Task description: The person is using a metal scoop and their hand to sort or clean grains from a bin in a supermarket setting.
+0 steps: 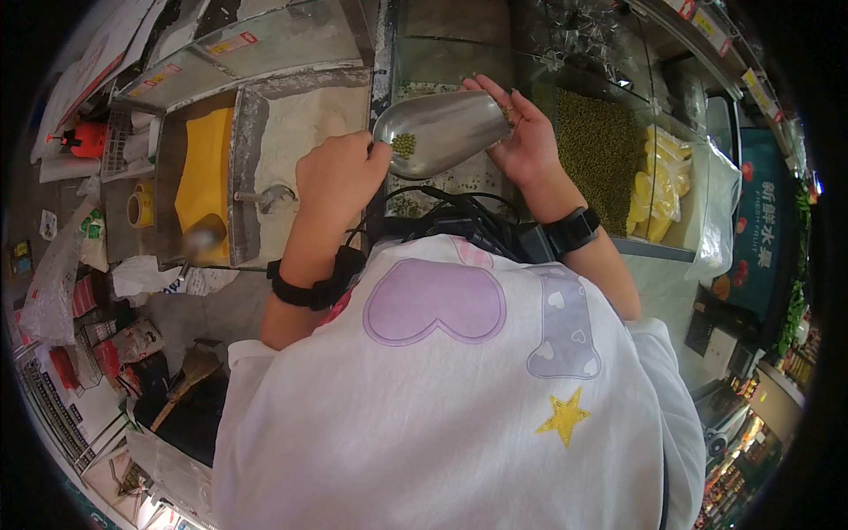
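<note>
My left hand (343,177) is closed at the left end of a metal scoop (450,132), its thumb against the rim; the handle is hidden. A small heap of green beans (404,145) lies inside the scoop near that hand. At the scoop's right end, my right hand (528,146) is turned palm up with fingers stretched out. A few beans seem to lie by its palm, partly hidden by the scoop. Below both hands is a glass-sided bin (481,181) with scattered green beans on its bottom.
To the right, one bin holds many green beans (596,146), beside yellow packets (662,181). A flour-like white powder (309,132) fills a bin on the left, with a small metal scoop (265,199) in it. Farther left is a yellow-filled bin (205,168). Black cables (442,196) run before my shirt.
</note>
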A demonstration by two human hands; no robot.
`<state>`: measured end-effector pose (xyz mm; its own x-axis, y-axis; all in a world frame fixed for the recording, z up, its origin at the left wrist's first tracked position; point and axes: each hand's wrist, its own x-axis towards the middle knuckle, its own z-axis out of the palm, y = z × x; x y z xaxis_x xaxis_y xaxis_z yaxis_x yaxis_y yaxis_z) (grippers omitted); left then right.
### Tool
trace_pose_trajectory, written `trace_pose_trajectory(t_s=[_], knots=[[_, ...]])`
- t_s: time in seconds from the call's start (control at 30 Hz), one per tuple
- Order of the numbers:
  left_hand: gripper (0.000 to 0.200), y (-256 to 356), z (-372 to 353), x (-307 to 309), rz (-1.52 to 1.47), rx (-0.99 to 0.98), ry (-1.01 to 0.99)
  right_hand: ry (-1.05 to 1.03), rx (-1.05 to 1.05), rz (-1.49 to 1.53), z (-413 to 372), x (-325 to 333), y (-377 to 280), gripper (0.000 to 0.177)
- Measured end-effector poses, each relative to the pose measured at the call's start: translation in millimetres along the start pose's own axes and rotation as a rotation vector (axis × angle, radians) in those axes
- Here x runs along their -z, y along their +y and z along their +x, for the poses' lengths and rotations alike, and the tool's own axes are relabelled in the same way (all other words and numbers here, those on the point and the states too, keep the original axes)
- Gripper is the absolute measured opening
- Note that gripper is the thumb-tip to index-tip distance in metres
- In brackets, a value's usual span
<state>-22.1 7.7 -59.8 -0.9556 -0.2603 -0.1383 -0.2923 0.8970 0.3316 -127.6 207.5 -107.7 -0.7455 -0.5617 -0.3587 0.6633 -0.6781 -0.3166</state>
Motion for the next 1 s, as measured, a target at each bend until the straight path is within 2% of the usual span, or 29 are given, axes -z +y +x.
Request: trace_pose_trajectory(t_s=[0.43,1.0], knots=[[0.033,4.9,-1.4,-3.0,-0.032,0.059,-0.014,-0.018,0.027,-0.002,1.1,1.6,-0.4,0.044],[0.033,6.4,-1.5,-8.3,-0.014,0.02,-0.001,0.014,0.073,0.028,3.5,0.6,1.6,0.044]])
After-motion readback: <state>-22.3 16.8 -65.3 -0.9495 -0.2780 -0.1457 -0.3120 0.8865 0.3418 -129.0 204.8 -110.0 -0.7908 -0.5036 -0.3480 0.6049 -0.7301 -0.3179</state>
